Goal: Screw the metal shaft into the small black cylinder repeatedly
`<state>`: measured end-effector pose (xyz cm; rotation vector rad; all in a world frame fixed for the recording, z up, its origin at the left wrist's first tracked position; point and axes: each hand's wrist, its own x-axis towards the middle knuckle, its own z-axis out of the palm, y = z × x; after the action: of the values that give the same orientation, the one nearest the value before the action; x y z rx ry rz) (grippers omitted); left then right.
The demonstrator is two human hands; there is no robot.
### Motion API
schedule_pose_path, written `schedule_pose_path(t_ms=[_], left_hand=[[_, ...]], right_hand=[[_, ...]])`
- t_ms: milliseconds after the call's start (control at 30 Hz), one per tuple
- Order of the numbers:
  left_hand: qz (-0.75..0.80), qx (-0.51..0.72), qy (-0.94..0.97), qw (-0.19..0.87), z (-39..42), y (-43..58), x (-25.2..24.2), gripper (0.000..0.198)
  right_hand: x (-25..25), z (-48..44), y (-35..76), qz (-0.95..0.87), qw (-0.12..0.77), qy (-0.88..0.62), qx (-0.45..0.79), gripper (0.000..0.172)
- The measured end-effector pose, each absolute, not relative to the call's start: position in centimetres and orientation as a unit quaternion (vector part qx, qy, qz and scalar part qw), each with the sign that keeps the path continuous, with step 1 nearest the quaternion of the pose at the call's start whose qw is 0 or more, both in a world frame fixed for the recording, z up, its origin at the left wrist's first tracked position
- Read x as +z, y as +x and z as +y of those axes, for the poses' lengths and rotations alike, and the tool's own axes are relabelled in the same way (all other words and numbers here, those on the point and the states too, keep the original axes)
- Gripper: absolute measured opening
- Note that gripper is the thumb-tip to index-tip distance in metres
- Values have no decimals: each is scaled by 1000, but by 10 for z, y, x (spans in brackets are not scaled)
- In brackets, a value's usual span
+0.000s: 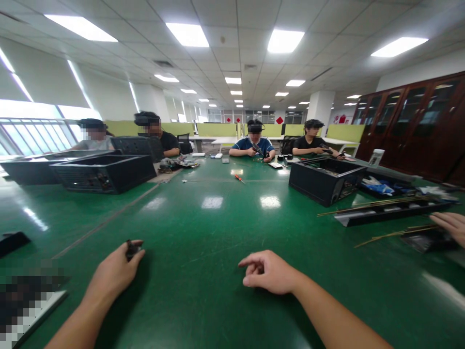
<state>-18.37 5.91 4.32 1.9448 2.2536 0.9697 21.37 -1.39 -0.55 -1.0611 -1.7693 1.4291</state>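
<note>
My left hand (115, 271) is closed around a small dark object (132, 249), held between thumb and fingers just above the green table (203, 300). Its kind is hard to make out, as the fingers cover part of it. To the right, my right hand (267, 272) hovers low over the tabletop with nothing in it. The index finger there points left, the thumb stands apart below it, and the other fingers are loosely curled.
Dark computer cases stand at left (105, 172) and right (323, 179). An orange screwdriver (239, 178) lies mid-table. Long metal channels with thin rods (385, 212) lie at right, near another person's hand (452, 225). Several people sit at the far side.
</note>
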Motion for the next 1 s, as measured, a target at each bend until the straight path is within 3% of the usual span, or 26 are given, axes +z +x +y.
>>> schedule_pose_path(t_ms=[100,267,367,433,533,800,1000], left_hand=[[655,284,699,39,43,-130,43,41],[449,235,859,81,-1,-27,36,32],[411,220,880,92,-17,8,30,54],[409,212,882,97,-19,17,25,62],[416,188,886,84,-14,12,15,57],[420,197,880,95,-11,3,9,56],[398,214,884,118,-14,7,8,52]], right_hand=[[-6,-11,217,-648,346,-397,549,49],[-2,-9,236,-657,374,-383,531,66],[3,-12,248,-703,330,-392,493,76],[4,-14,251,-714,321,-392,482,66],[3,-16,246,-727,316,-404,456,52],[0,-22,226,-763,317,-448,341,41],[1,-20,222,-804,300,-430,282,22]])
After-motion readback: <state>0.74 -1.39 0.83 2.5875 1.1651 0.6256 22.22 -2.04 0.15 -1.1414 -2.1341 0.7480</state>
